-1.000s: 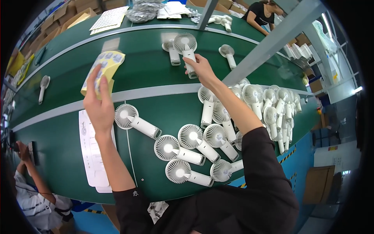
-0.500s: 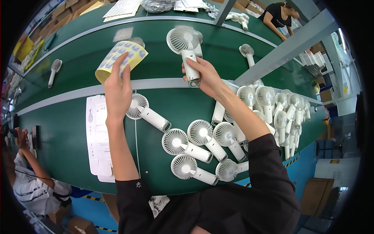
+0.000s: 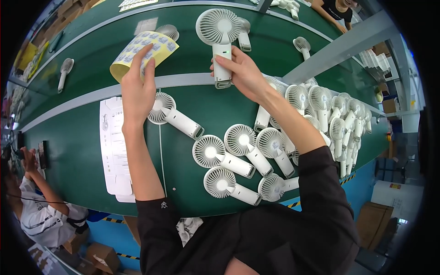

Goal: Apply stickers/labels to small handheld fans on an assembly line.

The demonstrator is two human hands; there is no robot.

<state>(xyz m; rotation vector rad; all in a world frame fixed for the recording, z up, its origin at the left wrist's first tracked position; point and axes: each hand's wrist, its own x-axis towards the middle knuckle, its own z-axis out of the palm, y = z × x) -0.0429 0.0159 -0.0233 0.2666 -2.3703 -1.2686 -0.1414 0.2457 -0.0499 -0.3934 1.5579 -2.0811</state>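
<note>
Up comes one fan, right hand clasping, hub unmarked; left hand holds the sticker sheet; some piled fans marked.

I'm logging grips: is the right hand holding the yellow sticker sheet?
No, the right hand holds a white fan, while the left hand holds the sticker sheet.

Fans lie on the table — a card left, a pile (more fans) right.

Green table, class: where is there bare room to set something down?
Bare: between the far-left dark object and the white printed sheet; beyond the grey rail, between the leftmost fan and the sticker sheet. Crowded: the right side, under heaped fans.
</note>
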